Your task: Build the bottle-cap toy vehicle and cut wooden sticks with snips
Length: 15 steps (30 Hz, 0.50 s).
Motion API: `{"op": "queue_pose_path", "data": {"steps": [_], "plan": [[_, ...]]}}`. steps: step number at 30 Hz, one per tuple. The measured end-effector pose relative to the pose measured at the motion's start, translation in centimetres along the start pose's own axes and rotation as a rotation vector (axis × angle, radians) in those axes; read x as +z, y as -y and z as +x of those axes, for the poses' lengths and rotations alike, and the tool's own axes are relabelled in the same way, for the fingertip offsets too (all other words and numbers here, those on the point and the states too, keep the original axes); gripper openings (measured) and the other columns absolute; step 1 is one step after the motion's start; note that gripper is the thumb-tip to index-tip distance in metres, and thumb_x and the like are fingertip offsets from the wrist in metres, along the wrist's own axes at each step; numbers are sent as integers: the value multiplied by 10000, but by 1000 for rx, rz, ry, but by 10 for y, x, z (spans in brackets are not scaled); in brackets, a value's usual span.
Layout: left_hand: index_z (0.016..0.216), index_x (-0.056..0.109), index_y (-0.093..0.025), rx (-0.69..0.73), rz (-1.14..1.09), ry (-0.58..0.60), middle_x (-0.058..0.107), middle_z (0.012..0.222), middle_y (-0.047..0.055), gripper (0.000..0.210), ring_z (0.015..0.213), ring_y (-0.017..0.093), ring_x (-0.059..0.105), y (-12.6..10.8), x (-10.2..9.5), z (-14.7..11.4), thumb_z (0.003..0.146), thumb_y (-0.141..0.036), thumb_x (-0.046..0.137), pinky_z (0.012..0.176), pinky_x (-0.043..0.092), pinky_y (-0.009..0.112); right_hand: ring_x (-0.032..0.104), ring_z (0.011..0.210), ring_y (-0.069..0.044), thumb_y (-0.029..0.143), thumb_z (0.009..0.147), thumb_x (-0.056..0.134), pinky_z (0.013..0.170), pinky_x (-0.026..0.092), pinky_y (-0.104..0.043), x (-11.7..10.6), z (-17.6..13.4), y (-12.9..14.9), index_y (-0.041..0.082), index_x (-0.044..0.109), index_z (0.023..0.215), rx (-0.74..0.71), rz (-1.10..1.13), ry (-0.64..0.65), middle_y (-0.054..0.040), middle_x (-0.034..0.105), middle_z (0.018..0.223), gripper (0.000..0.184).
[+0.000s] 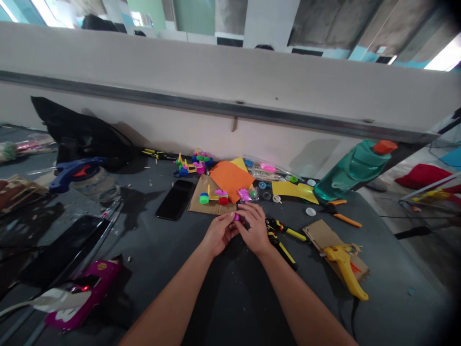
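Observation:
Both hands meet over the middle of the dark table, pinching a small purple piece (236,217) between the fingertips; its exact kind is too small to tell. My left hand (220,235) is closed on its left side. From the right, my right hand (255,228) has thumb and fingers on it. Just beyond lies a piece of cardboard (196,204) bearing a small toy with green and red wheels (218,196). A clear packet with pink and green bits (248,193) is near my right fingertips. Yellow-handled pliers (283,242) rest beside my right hand.
A phone (175,199) lies left of the cardboard, with orange paper (232,178) behind it. At right are a teal bottle (353,168), yellow glue gun (345,271) and orange-handled cutters (345,219). A blue glue gun (77,173) and magenta power strip (88,293) occupy the left.

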<state>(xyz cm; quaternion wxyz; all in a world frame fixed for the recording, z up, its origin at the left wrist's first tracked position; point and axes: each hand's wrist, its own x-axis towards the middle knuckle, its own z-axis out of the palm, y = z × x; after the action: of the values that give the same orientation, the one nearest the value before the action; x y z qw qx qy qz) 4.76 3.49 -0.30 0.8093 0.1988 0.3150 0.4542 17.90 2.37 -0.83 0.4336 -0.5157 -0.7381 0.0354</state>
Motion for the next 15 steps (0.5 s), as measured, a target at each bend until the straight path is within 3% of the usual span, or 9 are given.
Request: {"op": "queue_pose_path", "data": {"steps": [15], "plan": [[769, 632, -102, -1, 4, -1, 661, 705, 51, 131, 630, 118, 617, 0, -1, 0, 714, -205, 692, 657, 536, 260, 460, 1137, -231, 268, 783, 584, 1011, 298, -470, 0, 0, -1, 263, 627, 943, 3, 3, -22, -25, 628, 1079, 166]]}}
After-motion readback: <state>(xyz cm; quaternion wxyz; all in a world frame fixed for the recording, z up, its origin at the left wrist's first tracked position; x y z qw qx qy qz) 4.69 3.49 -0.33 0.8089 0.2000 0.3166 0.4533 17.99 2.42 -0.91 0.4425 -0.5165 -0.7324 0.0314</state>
